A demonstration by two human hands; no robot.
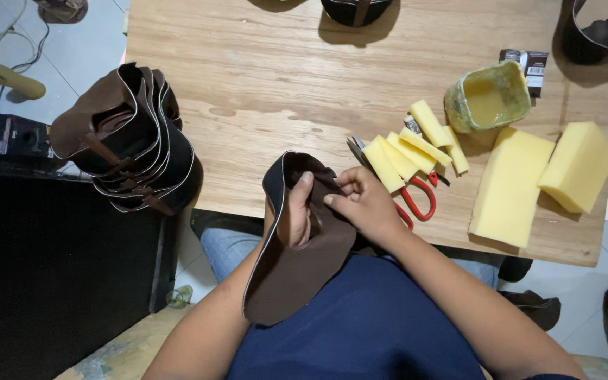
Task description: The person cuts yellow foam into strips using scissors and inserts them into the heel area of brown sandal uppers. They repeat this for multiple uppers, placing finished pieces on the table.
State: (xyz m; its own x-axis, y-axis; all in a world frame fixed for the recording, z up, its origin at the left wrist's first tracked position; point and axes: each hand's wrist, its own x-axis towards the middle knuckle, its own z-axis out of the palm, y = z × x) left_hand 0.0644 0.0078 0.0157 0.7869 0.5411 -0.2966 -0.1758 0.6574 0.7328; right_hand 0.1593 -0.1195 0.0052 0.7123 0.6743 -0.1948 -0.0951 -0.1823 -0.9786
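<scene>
so left hand (294, 214) grips the curved dark brown leather piece (297, 267) at the bench's near edge, right hand (364, 204) pinching its fold; a loose pinch could let it slip.

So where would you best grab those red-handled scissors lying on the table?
By the red handle loops, coming from the near table edge on the right. The loops lie exposed and point toward the person, while the blades are partly tucked under the yellow sponge strips, beside the right hand.

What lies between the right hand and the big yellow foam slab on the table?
In the head view, red-handled scissors and small yellow foam strips lie between the right hand and the foam slab.
</scene>
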